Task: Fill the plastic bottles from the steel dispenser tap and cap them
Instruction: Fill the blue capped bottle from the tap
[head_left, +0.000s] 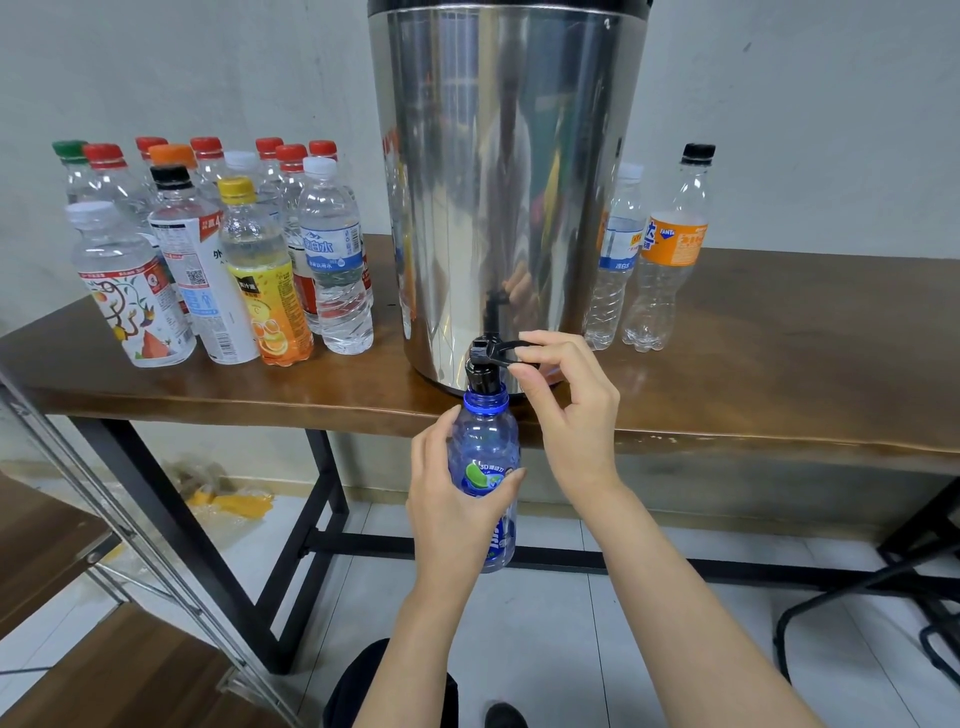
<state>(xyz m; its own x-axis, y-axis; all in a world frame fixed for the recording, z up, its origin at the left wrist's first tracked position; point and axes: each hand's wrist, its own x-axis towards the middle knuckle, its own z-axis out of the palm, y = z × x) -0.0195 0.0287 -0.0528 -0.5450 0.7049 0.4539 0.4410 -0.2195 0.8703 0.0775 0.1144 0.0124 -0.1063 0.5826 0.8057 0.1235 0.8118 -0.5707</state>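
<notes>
1. Currently you are mid-fill: your left hand (457, 514) is wrapped round the blue bottle (485, 441), holding it in the lower centre of the frame, below the counter (779, 364) edge.
2. The bottle's open mouth sits right under the black tap (480, 371) at the foot of the steel dispenser (509, 182).
3. Your right hand (571, 410) pinches the tap's lever (501, 351) between thumb and fingertips.
4. I cannot tell whether water is flowing, nor how high the level stands inside the blue plastic.
5. No cap for this bottle shows anywhere, so capping it is yet to come.
6. At the left of the frame a cluster of capped bottles (208, 249) stands on the counter; several look full, so I judge these done.
7. Right of the dispenser, a white-capped bottle (613, 260) and an orange-labelled bottle (670, 249) look empty, so they likely remain to be filled.
</notes>
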